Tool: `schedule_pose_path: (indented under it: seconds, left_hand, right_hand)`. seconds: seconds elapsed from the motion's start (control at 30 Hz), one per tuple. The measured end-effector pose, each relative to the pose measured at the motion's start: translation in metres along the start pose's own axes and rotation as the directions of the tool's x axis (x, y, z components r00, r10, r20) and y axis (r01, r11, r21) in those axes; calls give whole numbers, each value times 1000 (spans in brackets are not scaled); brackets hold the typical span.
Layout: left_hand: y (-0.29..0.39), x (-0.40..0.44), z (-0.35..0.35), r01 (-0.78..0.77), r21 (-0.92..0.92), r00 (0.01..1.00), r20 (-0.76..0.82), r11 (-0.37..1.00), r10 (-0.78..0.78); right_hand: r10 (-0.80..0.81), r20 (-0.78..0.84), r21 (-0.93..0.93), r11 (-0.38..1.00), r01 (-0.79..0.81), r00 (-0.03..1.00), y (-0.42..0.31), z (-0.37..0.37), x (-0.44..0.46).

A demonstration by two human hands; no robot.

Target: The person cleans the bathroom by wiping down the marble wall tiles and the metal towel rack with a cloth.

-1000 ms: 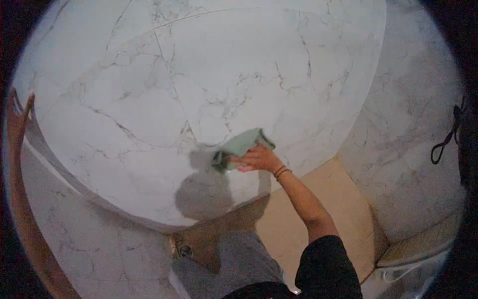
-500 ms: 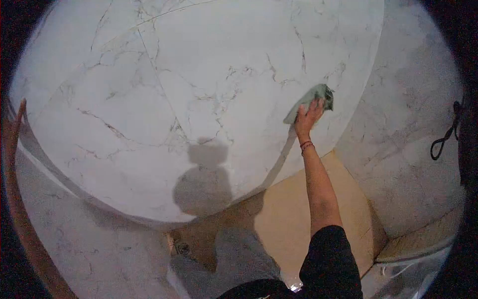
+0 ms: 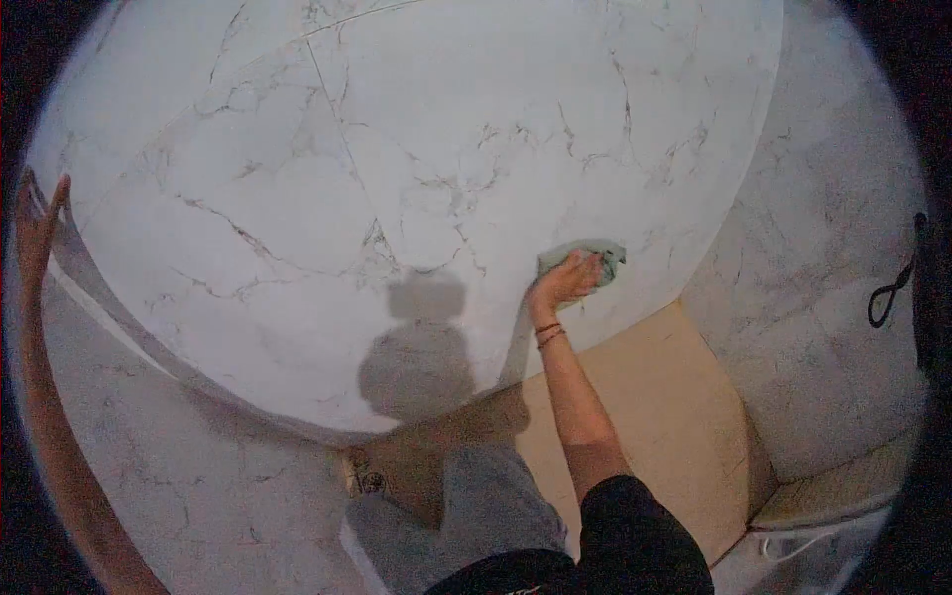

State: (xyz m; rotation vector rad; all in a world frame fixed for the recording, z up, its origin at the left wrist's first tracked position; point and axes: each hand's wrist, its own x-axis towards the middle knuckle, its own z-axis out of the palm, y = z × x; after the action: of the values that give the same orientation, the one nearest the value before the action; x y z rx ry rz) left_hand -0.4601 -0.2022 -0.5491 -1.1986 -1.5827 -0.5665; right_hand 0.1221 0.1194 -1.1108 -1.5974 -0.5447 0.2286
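Note:
My right hand presses a grey-green cloth against a white, marble-patterned round surface, close to its near right side. The cloth is bunched under my palm and fingers. Far out at the left edge of the view is my left hand, fingers apart and holding nothing that I can see. It is beside the left rim of the round surface; whether it touches the rim, I cannot tell.
Below the near rim lies a tan flat panel, next to my legs in grey trousers. Grey marbled tiles surround the round surface. A dark looped cord shows at the right. Shadows fall on the white surface.
My right hand has slid the cloth toward me and to the left. The left hand has come up slightly, showing more of its fingers. The view has shifted a little.

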Motion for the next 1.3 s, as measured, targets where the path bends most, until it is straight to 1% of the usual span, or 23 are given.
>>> schedule_pose_path:
  seconds: [0.07, 0.13, 0.17, 0.23, 0.27, 0.33, 0.37, 0.43, 0.47, 0.53, 0.57, 0.63, 0.67, 0.73, 0.8, 0.87, 0.9, 0.97, 1.03, 1.17, 1.23, 1.27, 1.3]
  left_hand:
    - [24, -6, -11, 79, -40, 996, 38, 996, -77]
    - [14, -2, -6, 56, -25, 998, 25, 998, -55]
    - [3, 0, -2, 35, -10, 999, 17, 999, -35]
    - [-16, 4, 8, -7, 19, 1000, 6, 1000, 7]
    - [-15, 4, 8, -26, 32, 1000, 4, 999, 26]
    - [-2, 1, 0, 7, 10, 1000, 21, 1000, -7]
    - [2, -1, -3, 47, -15, 998, 32, 999, -47]
    - [3, -3, -4, 37, -8, 999, 30, 999, -37]
    - [4, -3, -4, 30, -3, 999, 21, 1000, -30]
    - [-2, -1, -1, 19, -21, 1000, 21, 1000, -19]
    - [-1, -1, -2, 9, -37, 1000, 21, 999, -8]
    - [9, -4, -7, 19, -66, 1000, 23, 998, -17]
    - [15, -6, -9, 27, -96, 999, 25, 995, -25]
    - [10, -5, -7, 24, -83, 999, 27, 996, -22]
    - [-2, 0, -4, 17, -44, 1000, 22, 999, -16]
    - [-7, 3, -2, 7, -4, 1000, 24, 1000, -7]
    - [-6, 1, -3, -48, -30, 999, 10, 998, 48]
    - [-11, 5, -3, -56, -34, 998, 13, 998, 56]
    - [-14, 5, 1, -52, -16, 999, 11, 998, 53]
    - [-19, 3, 3, -61, 21, 998, 0, 998, 61]
    - [-23, 5, 4, -64, 40, 998, -5, 997, 64]
    - [-24, 6, 4, -66, 50, 998, -4, 997, 67]
    - [-26, 7, 3, -69, 57, 998, -11, 996, 69]
  right_hand:
    - [-37, -8, 45, 998, 38, 999, -22, 0, -38]
    - [-119, 6, 111, 987, 118, 993, -45, -6, -80]
    - [-112, 10, 113, 987, 110, 994, -46, -2, -96]
    - [-368, 6, 184, 915, 360, 930, -44, 4, -126]
    - [-361, 12, 182, 918, 353, 932, -45, 3, -143]
    - [-634, -39, 304, 729, 614, 772, -45, -3, -173]
    - [-632, -36, 304, 731, 611, 774, -39, -8, -181]
    - [-847, 120, 330, 526, 784, 518, -26, -22, -193]
    - [-846, 122, 328, 528, 783, 519, -18, -28, -194]
    - [-947, 281, 425, 269, 864, 157, -2, -37, -186]
    - [-947, 282, 425, 270, 864, 157, 7, -34, -179]
    - [-991, 30, 462, -105, 881, -133, 30, -30, -163]
    - [-991, 38, 460, -99, 882, -131, 43, -30, -155]
    - [-918, 369, 580, 103, 808, -148, 68, -28, -133]
    - [-735, 646, 608, 333, 720, -205, 90, -28, -108]
    - [-604, 759, 581, 457, 674, -244, 110, -31, -81]
    - [-678, 659, 573, 171, 802, -326, 118, -31, -66]
    - [-707, 564, 494, -124, 860, -427, 127, -36, -38]
    - [-871, 396, 371, -138, 918, -291, 128, -45, -13]
    - [-848, 489, 252, -84, 964, -202, 113, -55, 31]
    - [-954, 289, 163, -32, 986, -79, 115, -55, 55]
    - [-954, 289, 163, -30, 986, -76, 115, -58, 65]
    - [-935, 353, 88, 77, 993, 41, 114, -61, 74]
